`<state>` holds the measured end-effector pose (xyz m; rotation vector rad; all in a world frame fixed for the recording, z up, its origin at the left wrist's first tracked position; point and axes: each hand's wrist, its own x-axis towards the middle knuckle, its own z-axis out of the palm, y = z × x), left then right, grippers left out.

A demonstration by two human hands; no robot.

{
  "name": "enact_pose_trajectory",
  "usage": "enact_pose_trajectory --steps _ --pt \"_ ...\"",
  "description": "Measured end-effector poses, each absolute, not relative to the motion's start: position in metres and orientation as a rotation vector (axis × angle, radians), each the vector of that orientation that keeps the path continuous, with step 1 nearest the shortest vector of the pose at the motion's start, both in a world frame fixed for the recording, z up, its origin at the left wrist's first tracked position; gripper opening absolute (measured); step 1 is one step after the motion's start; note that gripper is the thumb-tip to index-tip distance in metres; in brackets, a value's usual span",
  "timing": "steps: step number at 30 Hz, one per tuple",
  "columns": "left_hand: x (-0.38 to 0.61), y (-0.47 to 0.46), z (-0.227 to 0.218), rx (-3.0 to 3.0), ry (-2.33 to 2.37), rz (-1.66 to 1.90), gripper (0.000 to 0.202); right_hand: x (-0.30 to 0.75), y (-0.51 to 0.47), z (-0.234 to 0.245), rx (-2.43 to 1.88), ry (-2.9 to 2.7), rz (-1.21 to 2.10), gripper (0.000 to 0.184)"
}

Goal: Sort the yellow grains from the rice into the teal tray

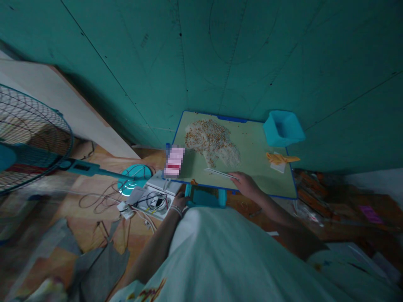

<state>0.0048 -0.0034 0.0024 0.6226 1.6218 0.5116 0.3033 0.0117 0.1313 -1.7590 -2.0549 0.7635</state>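
Note:
A low green table (pixel 261 167) with a blue rim stands against a teal wall. A pile of mixed grain and white rice (pixel 211 141) lies spread on its top. My right hand (pixel 244 183) rests on the table's near edge, fingers closed on a white ruler-like strip (pixel 218 172) that lies flat beside the pile. My left hand (pixel 180 202) is below the table's near edge, gripping a small teal container (pixel 204 196) at its left side. My white-clad lap fills the foreground.
A teal square box (pixel 283 128) sits at the table's far right corner, with orange bits and a paper scrap (pixel 279 160) near it. A blurred pink packet (pixel 174 161) lies at the left edge. A fan (pixel 28 147), cables and a power strip (pixel 151 200) crowd the floor left.

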Motion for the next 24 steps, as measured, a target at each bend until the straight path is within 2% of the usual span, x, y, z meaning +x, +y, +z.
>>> enact_pose_trajectory --steps 24 --pt "0.007 -0.003 0.005 0.690 1.625 0.542 0.024 0.291 -0.004 0.136 -1.679 -2.206 0.805 0.031"
